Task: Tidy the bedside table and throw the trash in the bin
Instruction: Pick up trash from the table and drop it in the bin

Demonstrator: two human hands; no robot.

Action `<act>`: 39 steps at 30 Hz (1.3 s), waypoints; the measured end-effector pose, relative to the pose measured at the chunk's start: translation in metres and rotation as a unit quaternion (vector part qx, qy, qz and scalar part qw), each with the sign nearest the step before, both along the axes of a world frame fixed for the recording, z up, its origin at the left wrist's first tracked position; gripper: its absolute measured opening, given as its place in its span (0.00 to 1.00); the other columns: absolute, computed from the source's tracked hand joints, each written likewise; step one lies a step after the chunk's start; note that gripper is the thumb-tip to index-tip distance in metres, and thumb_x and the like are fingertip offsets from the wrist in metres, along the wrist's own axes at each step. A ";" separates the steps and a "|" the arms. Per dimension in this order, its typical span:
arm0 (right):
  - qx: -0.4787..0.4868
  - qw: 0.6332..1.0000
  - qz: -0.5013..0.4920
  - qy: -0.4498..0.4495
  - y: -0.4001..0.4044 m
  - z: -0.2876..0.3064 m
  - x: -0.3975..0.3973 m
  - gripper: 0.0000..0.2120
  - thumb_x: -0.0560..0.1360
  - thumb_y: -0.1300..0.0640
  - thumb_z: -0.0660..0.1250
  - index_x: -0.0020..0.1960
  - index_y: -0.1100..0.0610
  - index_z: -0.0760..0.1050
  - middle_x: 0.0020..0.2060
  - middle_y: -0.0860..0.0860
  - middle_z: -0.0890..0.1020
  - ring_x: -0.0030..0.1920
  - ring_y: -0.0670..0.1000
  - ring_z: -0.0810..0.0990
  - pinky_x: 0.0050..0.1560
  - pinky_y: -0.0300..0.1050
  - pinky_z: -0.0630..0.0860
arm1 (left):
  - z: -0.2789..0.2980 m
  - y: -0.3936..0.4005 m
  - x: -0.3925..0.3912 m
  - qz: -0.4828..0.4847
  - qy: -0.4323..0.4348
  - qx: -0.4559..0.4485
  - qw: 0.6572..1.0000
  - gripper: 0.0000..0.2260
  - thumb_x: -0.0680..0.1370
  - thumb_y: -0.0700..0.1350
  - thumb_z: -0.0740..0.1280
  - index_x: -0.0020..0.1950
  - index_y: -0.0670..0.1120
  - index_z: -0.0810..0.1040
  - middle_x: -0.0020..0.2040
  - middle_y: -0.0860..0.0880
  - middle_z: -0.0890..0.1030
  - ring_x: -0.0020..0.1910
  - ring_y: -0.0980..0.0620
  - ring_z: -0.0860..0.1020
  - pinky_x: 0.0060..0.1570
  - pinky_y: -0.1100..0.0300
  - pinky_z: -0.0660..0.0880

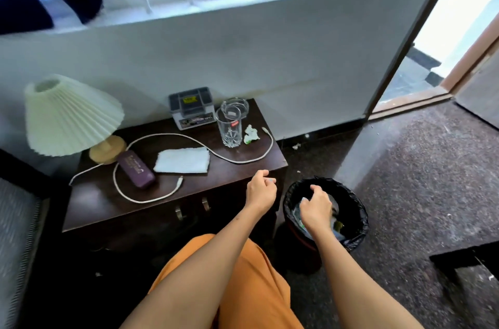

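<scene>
The right hand [316, 207] is above the bin [353, 210] (black liner, trash inside), fingers loosely curled, gripping nothing visible. The left hand [260, 188] is left of the bin, at the tabletop [102, 199] corner, loosely curled and empty. A crumpled wrapper [251, 135] lies on the tabletop beyond the bin, beside the glass [229, 126].

The dark wooden table [237, 170] stands against the white wall. On it, at the left, sits a lamp [73, 118] with a pleated shade; just beside its base lies a purple case [136, 169], then a folded white cloth [183, 161]. A white cable [205, 146] loops around them. At the back stand a grey box [192, 108], an ashtray [235, 105], a drinking glass [229, 127] and a crumpled paper scrap [251, 135]. On the floor [421, 166] beside the table stands a black-lined bin [356, 210].
</scene>
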State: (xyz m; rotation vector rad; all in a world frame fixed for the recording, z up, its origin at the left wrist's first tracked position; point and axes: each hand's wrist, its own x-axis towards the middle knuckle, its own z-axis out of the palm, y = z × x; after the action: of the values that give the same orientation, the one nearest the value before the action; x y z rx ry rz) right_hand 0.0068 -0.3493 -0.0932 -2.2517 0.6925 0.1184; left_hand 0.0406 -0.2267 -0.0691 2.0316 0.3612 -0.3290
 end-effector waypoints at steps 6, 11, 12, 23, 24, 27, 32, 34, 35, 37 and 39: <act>-0.015 0.997 0.046 -0.058 0.045 0.047 -0.005 0.20 0.76 0.61 0.60 0.68 0.60 0.67 0.64 0.61 0.73 0.63 0.60 0.73 0.61 0.50 0.70 | 0.035 0.054 -0.015 0.055 -0.050 0.006 0.997 0.16 0.77 0.41 0.56 0.64 0.43 0.71 0.61 0.44 0.79 0.60 0.44 0.76 0.61 0.54 0.72; -0.025 0.992 0.076 -0.099 0.089 0.079 -0.012 0.20 0.76 0.61 0.60 0.68 0.60 0.68 0.64 0.61 0.74 0.64 0.61 0.73 0.61 0.50 0.70 | 0.061 0.101 -0.028 0.098 -0.096 0.024 0.990 0.14 0.78 0.41 0.58 0.63 0.41 0.73 0.61 0.43 0.79 0.61 0.44 0.75 0.59 0.57 0.69; -0.026 0.990 0.084 -0.109 0.097 0.083 -0.013 0.20 0.76 0.61 0.60 0.67 0.60 0.68 0.64 0.61 0.74 0.64 0.61 0.73 0.61 0.51 0.70 | 0.065 0.109 -0.030 0.107 -0.106 0.027 0.988 0.15 0.78 0.41 0.58 0.63 0.41 0.73 0.61 0.43 0.79 0.62 0.43 0.75 0.60 0.56 0.69; -0.062 0.973 0.157 -0.156 0.141 0.072 -0.013 0.19 0.76 0.61 0.61 0.66 0.61 0.69 0.61 0.60 0.76 0.62 0.60 0.74 0.59 0.49 0.70 | 0.054 0.139 -0.041 0.124 -0.162 -0.010 0.979 0.13 0.79 0.42 0.58 0.62 0.42 0.74 0.59 0.45 0.80 0.59 0.48 0.77 0.51 0.65 0.66; -0.062 0.972 0.163 -0.155 0.143 0.069 -0.013 0.19 0.76 0.60 0.61 0.66 0.61 0.69 0.62 0.60 0.76 0.62 0.59 0.74 0.59 0.48 0.70 | 0.052 0.140 -0.042 0.123 -0.160 -0.012 0.979 0.14 0.78 0.40 0.58 0.62 0.41 0.74 0.60 0.45 0.80 0.59 0.48 0.77 0.52 0.65 0.67; -0.055 0.970 0.176 -0.155 0.146 0.064 -0.010 0.19 0.77 0.60 0.61 0.67 0.60 0.69 0.63 0.59 0.76 0.63 0.59 0.74 0.60 0.48 0.70 | 0.048 0.138 -0.043 0.117 -0.155 -0.018 0.981 0.15 0.77 0.38 0.57 0.63 0.41 0.73 0.61 0.45 0.79 0.60 0.49 0.76 0.57 0.63 0.68; -0.057 0.970 0.186 -0.146 0.138 0.065 0.004 0.21 0.76 0.60 0.60 0.68 0.61 0.67 0.65 0.59 0.74 0.66 0.58 0.71 0.63 0.47 0.67 | 0.042 0.128 -0.032 0.110 -0.150 -0.024 0.982 0.15 0.78 0.37 0.57 0.63 0.40 0.73 0.61 0.44 0.79 0.61 0.48 0.76 0.59 0.62 0.68; -0.058 0.970 0.188 -0.143 0.133 0.064 0.016 0.21 0.77 0.60 0.60 0.69 0.62 0.66 0.66 0.59 0.73 0.67 0.58 0.70 0.65 0.48 0.66 | 0.039 0.124 -0.023 0.109 -0.143 -0.026 0.983 0.15 0.78 0.37 0.57 0.63 0.41 0.73 0.61 0.44 0.79 0.61 0.49 0.76 0.58 0.62 0.68; -0.060 0.970 0.188 -0.142 0.130 0.063 0.022 0.21 0.77 0.61 0.60 0.69 0.62 0.66 0.66 0.59 0.73 0.67 0.57 0.70 0.65 0.48 0.66 | 0.036 0.122 -0.018 0.107 -0.139 -0.025 0.984 0.15 0.78 0.37 0.57 0.64 0.41 0.73 0.62 0.45 0.79 0.61 0.49 0.76 0.58 0.63 0.68; -0.069 0.969 0.194 -0.137 0.126 0.060 0.034 0.21 0.77 0.60 0.60 0.69 0.62 0.66 0.66 0.58 0.72 0.67 0.58 0.70 0.64 0.48 0.67 | 0.031 0.116 -0.009 0.098 -0.131 -0.024 0.986 0.16 0.78 0.37 0.57 0.64 0.41 0.73 0.62 0.45 0.79 0.62 0.49 0.75 0.59 0.63 0.67; -0.077 0.968 0.198 -0.131 0.122 0.055 0.047 0.20 0.77 0.60 0.60 0.68 0.63 0.67 0.66 0.59 0.72 0.66 0.58 0.70 0.64 0.48 0.67 | 0.025 0.108 0.003 0.089 -0.122 -0.028 0.988 0.16 0.78 0.37 0.57 0.65 0.41 0.72 0.62 0.44 0.78 0.63 0.49 0.75 0.63 0.60 0.68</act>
State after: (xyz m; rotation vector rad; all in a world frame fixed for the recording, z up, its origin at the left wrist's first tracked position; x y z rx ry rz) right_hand 0.0533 -0.2271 -0.0384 -2.4710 0.1081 -0.0429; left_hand 0.0436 -0.1184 -0.0440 1.9415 0.3729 0.0204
